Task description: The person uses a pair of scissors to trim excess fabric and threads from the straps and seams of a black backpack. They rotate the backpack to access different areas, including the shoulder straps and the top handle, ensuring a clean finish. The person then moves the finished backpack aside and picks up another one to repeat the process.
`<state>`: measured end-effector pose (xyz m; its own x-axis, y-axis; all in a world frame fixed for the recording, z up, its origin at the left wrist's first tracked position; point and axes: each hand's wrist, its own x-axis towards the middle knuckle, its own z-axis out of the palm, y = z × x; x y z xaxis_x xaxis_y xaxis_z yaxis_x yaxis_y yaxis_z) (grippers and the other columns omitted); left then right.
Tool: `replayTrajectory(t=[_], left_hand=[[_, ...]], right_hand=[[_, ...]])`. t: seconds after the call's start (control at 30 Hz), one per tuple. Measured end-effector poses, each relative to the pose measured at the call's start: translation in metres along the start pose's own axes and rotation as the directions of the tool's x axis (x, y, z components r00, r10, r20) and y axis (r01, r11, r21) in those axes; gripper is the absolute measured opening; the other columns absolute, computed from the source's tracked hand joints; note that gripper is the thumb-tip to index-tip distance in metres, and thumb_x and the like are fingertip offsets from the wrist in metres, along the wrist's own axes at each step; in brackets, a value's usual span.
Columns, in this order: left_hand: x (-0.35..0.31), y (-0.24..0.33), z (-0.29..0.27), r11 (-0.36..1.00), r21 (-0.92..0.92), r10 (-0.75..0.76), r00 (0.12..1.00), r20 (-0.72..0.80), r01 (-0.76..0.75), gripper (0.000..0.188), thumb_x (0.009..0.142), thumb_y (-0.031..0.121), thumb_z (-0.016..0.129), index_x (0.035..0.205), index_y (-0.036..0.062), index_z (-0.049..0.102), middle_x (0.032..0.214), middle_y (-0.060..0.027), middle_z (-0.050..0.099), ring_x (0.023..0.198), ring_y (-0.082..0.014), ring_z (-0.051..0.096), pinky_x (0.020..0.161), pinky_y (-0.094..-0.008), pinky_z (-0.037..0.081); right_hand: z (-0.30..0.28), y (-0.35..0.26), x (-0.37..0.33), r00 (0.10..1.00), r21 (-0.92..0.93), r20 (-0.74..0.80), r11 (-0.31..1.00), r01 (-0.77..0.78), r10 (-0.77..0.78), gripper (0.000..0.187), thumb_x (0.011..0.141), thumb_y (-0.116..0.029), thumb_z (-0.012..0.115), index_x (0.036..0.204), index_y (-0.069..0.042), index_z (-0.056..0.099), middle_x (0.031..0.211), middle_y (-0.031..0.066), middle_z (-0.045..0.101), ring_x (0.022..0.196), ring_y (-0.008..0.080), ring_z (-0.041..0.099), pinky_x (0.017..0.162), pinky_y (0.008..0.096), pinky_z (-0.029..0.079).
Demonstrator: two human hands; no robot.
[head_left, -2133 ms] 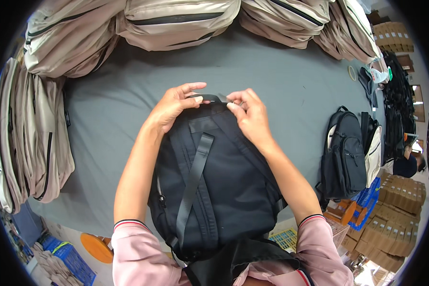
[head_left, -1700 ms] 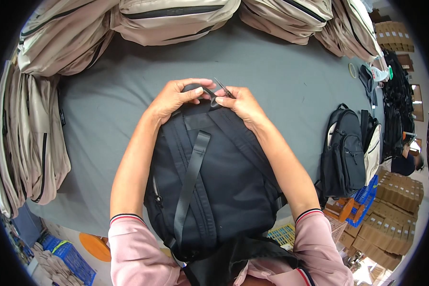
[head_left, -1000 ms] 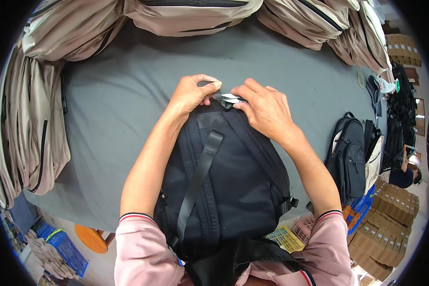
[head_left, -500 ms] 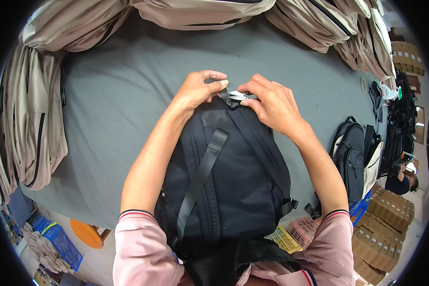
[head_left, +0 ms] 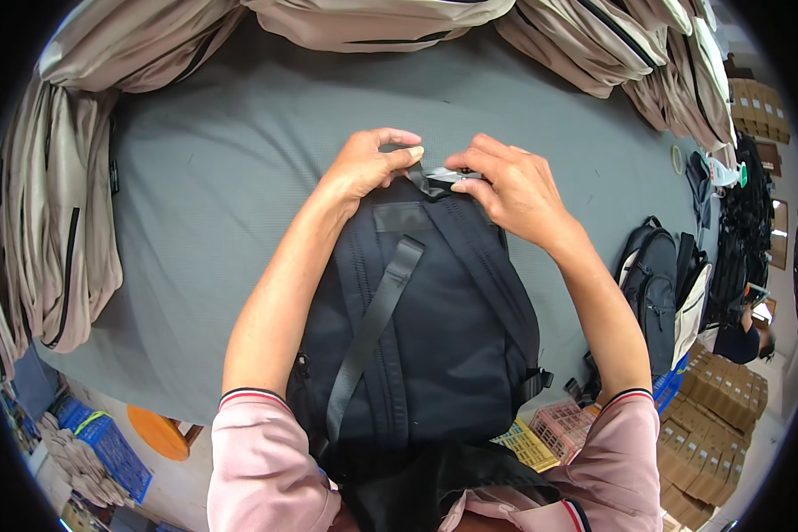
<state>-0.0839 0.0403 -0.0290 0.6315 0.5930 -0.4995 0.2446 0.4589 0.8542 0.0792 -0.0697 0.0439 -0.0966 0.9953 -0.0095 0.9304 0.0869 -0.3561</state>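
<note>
A black backpack (head_left: 452, 319) lies on the grey-covered table with its top pointing away from me. A loose webbing strap (head_left: 368, 341) runs slantwise over it. At its top end, my left hand (head_left: 368, 168) is closed in a pinch on the dark top handle webbing (head_left: 423, 182). My right hand (head_left: 519, 191) grips small silver thread snips (head_left: 448, 175); their blades point left, right at the webbing. My fingers hide the rear of the snips. Whether the blades touch a thread is too small to make out.
Beige bags (head_left: 390, 25) line the table's far and left edges. Black backpacks (head_left: 652, 293) stand at the right. Below the table edge are a yellow crate (head_left: 528, 443), a pink crate (head_left: 566, 430), a blue crate (head_left: 115, 452) and an orange stool (head_left: 158, 432). Cartons (head_left: 705, 417) and another person (head_left: 743, 341) are farther right.
The snips' blades, spread apart before, now look closer together. My right hand has shifted slightly to the right. My left hand keeps its pinch on the webbing.
</note>
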Motion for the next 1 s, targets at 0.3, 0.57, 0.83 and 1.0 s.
replayTrajectory(t=[0.3, 0.57, 0.83, 1.0], left_hand=[[0.000, -0.001, 0.000, 1.000, -0.010, -0.009, 1.000, 0.002, 0.009, 0.030, 0.082, 0.015, 0.069, 0.109, 0.0030, 0.063, 0.069, -0.0009, 0.058, 0.051, -0.0038, 0.039, 0.048, -0.0180, 0.032], [0.002, -0.002, 0.000, 1.000, 0.000, -0.021, 1.000, -0.006, 0.021, 0.031, 0.082, 0.016, 0.069, 0.109, 0.0032, 0.063, 0.069, -0.0013, 0.058, 0.051, -0.0040, 0.039, 0.048, -0.0182, 0.032], [0.004, -0.003, -0.002, 0.999, -0.012, -0.049, 0.999, 0.008, 0.049, 0.031, 0.082, 0.014, 0.069, 0.110, 0.0021, 0.062, 0.070, -0.0016, 0.058, 0.050, -0.0032, 0.039, 0.047, -0.0173, 0.032], [0.005, -0.005, -0.006, 0.996, -0.083, -0.032, 0.999, 0.016, 0.033, 0.033, 0.083, 0.016, 0.067, 0.112, 0.0014, 0.061, 0.071, -0.0020, 0.059, 0.050, -0.0031, 0.043, 0.047, -0.0176, 0.033]], right_hand=[[0.001, 0.001, 0.002, 0.993, -0.051, 0.014, 0.992, 0.114, -0.113, 0.016, 0.076, -0.014, 0.069, 0.090, -0.010, 0.066, 0.085, 0.0026, 0.058, 0.076, 0.0248, 0.060, 0.070, 0.0371, 0.048], [0.004, -0.005, 0.001, 0.999, -0.040, -0.019, 0.999, 0.026, -0.027, 0.016, 0.075, -0.012, 0.069, 0.090, -0.009, 0.065, 0.085, 0.0031, 0.058, 0.074, 0.0251, 0.061, 0.068, 0.0381, 0.049], [0.011, 0.002, 0.003, 0.989, -0.094, -0.060, 0.987, 0.129, -0.135, 0.017, 0.075, -0.013, 0.068, 0.091, -0.010, 0.065, 0.083, 0.0032, 0.059, 0.072, 0.0270, 0.060, 0.065, 0.0386, 0.049], [0.022, -0.001, -0.003, 0.987, 0.194, -0.101, 0.975, -0.106, 0.128, 0.017, 0.076, -0.013, 0.066, 0.094, -0.012, 0.066, 0.085, 0.0026, 0.060, 0.073, 0.0266, 0.060, 0.066, 0.0383, 0.048]])
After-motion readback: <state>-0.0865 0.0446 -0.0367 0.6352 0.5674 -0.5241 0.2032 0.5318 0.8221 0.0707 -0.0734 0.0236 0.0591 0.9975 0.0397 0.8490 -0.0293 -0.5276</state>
